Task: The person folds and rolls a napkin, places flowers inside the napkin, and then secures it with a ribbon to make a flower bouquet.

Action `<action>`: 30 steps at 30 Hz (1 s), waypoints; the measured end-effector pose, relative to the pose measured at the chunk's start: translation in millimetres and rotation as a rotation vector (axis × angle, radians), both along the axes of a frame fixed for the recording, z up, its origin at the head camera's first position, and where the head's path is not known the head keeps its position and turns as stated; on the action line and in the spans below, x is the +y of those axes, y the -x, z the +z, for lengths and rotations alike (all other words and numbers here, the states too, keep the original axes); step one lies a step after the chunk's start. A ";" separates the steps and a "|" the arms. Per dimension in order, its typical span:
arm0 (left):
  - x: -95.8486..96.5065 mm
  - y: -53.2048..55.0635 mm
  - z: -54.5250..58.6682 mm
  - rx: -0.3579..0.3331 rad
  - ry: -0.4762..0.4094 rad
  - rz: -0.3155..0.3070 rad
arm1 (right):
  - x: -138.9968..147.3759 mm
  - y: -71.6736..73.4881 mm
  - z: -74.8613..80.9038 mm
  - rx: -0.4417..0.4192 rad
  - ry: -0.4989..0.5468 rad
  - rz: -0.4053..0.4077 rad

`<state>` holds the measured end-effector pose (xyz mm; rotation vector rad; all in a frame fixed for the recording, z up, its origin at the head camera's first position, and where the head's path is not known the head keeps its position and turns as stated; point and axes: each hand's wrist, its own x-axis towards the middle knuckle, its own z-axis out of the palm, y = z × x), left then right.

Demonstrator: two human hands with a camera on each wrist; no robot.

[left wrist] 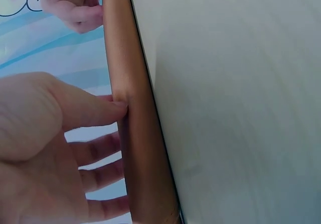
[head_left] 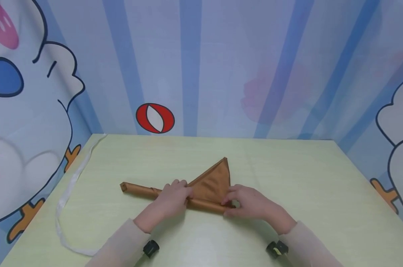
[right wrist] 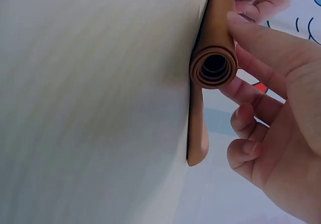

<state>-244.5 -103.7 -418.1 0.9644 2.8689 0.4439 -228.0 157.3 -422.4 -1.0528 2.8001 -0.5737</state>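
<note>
A brown cloth (head_left: 213, 183) lies mid-table, partly wound into a long tube, with a pointed triangular flap spread flat behind it. My left hand (head_left: 173, 198) holds the tube near its middle; in the left wrist view its thumb presses the roll (left wrist: 128, 58) while the fingers reach behind. At the tube's right end, my right hand (head_left: 248, 202) grips with thumb in front and fingers behind. Layered coils and a hollow core show at the roll's end (right wrist: 214, 67) in the right wrist view. The tube's left end sticks out past my left hand.
A white strap (head_left: 66, 193) curves along the left side of the pale table (head_left: 308, 178). Behind the table stands a blue striped backdrop (head_left: 221, 66) with printed cartoon figures, which also runs along both sides.
</note>
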 end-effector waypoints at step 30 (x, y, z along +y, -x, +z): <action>9.6 -4.2 1.7 0.107 0.039 0.030 | 4.3 13.2 -4.3 -0.190 0.149 0.007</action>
